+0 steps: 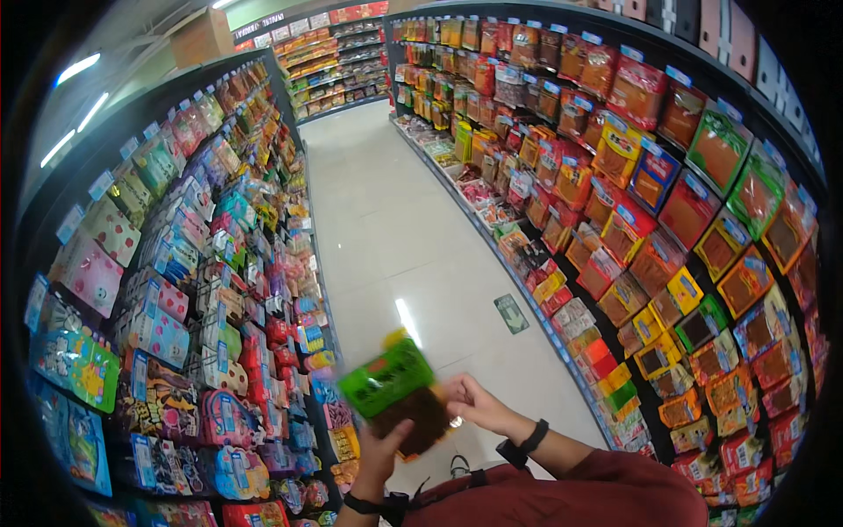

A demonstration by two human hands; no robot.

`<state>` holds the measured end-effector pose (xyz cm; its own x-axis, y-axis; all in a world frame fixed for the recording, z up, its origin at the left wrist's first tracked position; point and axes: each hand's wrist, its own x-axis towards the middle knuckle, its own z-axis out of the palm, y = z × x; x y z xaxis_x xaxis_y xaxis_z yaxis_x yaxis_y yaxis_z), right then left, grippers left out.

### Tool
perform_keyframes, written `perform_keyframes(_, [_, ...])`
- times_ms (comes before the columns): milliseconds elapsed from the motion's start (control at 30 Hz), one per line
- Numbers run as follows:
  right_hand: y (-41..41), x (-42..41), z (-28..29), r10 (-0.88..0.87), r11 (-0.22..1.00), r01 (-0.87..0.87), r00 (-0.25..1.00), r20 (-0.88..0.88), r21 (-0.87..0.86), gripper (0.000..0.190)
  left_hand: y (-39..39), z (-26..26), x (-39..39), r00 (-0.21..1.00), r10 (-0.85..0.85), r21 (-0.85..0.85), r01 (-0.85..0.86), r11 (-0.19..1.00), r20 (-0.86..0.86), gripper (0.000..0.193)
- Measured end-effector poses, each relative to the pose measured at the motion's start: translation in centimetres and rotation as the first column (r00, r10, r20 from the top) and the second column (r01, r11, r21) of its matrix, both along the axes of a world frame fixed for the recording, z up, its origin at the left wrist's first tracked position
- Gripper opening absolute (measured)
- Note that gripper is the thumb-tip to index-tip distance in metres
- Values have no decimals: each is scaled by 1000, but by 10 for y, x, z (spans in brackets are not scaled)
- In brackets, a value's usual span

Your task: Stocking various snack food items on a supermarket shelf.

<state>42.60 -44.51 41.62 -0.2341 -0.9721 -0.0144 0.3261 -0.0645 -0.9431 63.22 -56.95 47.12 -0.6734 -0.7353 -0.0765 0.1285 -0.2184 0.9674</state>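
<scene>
A green-topped snack packet (385,372) with a dark brown lower part is held low over the aisle, tilted and slightly blurred. My left hand (380,454) grips its lower left corner, the thumb lying across the front. Yellow and orange edges show around its top and bottom, perhaps from other packets behind it. At the packet's right edge is my right hand (477,403), its fingers curled. Blur hides whether those fingers pinch the edge or only touch it.
To the left stands a rack of hanging bagged goods (158,336). Along the right runs a shelf rack with hanging snack packets (678,204). Between them lies a glossy tiled floor (369,217) bearing a green arrow sticker (511,314). More stocked shelves (359,59) close off the far end.
</scene>
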Motion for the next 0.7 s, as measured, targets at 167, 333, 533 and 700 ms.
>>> perform_keyframes(167, [-122,-26,8,-24,992,-70,730,683,110,70,-95,5,-50,928,322,-93,-343,935,-185,44])
perform_keyframes(333, [-262,-36,48,118,992,-115,599,792,-60,93,-201,-17,-105,937,293,-158,-324,933,-191,41])
perform_keyframes(533, [-414,-96,53,104,994,-80,622,776,-68,93,-374,-5,-170,964,137,-190,-182,965,-228,39])
perform_keyframes(700, [-524,-168,63,-4,1000,-11,669,743,16,91,-531,22,-241,989,-81,-233,51,971,-120,33])
